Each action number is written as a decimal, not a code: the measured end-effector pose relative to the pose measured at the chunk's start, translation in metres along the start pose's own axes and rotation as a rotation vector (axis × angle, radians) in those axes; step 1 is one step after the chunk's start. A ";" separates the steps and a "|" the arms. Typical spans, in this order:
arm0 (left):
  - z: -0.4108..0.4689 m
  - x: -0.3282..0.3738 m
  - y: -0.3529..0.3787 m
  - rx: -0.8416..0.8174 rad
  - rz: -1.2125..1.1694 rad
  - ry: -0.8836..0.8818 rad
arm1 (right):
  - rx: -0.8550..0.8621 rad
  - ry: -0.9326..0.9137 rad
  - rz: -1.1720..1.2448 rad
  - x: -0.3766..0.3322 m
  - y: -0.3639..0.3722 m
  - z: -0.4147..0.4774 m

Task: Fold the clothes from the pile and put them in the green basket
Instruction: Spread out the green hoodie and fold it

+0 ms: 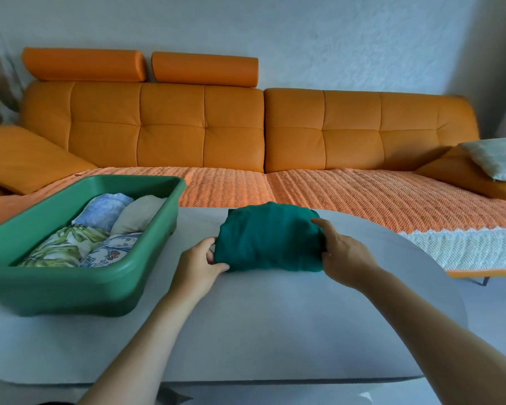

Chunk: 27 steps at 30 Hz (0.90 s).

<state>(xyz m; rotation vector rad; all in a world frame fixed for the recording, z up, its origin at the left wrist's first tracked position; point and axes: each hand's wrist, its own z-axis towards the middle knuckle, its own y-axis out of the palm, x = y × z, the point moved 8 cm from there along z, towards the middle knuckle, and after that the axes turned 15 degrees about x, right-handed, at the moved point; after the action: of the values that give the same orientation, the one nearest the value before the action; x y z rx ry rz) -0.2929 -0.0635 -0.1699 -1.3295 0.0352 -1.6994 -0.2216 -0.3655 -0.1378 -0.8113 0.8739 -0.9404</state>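
A folded dark green garment (269,236) lies on the grey table (246,325), just right of the green basket (79,290). My left hand (199,266) grips the garment's left edge, thumb under its near corner. My right hand (341,251) grips its right edge, fingers curled over the top. The basket holds several folded clothes: a light blue one (103,210), a beige one (138,213), a green leaf-print one (60,244) and a blue-and-white patterned one (111,248). No pile of unfolded clothes shows.
Behind the table stands an orange sofa (205,127) with an orange textured throw (348,194) over its seat. Orange cushions lie at both ends, with a pale patterned pillow (497,157) on the right one.
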 end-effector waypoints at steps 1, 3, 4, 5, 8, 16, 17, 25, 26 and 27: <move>0.003 -0.006 -0.003 0.015 0.023 -0.021 | 0.022 0.015 0.027 0.005 -0.002 0.001; 0.009 -0.020 -0.012 0.039 0.041 -0.112 | 0.019 0.057 0.022 0.017 -0.002 0.002; 0.010 -0.025 -0.014 0.031 0.057 -0.149 | -0.023 0.063 0.003 0.020 0.002 0.000; 0.009 -0.025 -0.014 0.003 0.092 -0.154 | -0.071 0.064 -0.007 0.021 0.007 -0.003; 0.009 -0.008 -0.005 -0.115 0.249 -0.054 | -0.157 0.053 -0.003 0.017 0.015 -0.008; 0.036 0.109 0.001 -0.019 0.166 0.232 | -0.222 -0.075 0.111 -0.035 0.000 -0.010; 0.037 0.115 0.016 -0.113 0.201 0.239 | -0.260 -0.141 0.120 -0.049 0.000 -0.016; 0.036 0.110 0.086 -0.436 0.480 0.395 | 0.263 -0.220 0.310 -0.063 -0.034 0.015; 0.033 0.108 0.087 -0.459 0.459 0.407 | 0.301 -0.184 0.337 -0.057 -0.030 0.023; 0.029 0.107 0.088 -0.475 0.422 0.424 | 0.286 -0.153 0.345 -0.054 -0.023 0.029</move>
<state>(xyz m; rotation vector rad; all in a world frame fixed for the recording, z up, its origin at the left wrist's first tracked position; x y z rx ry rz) -0.2104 -0.1692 -0.1254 -1.1534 0.9480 -1.6202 -0.2205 -0.3195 -0.0915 -0.4605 0.6986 -0.6686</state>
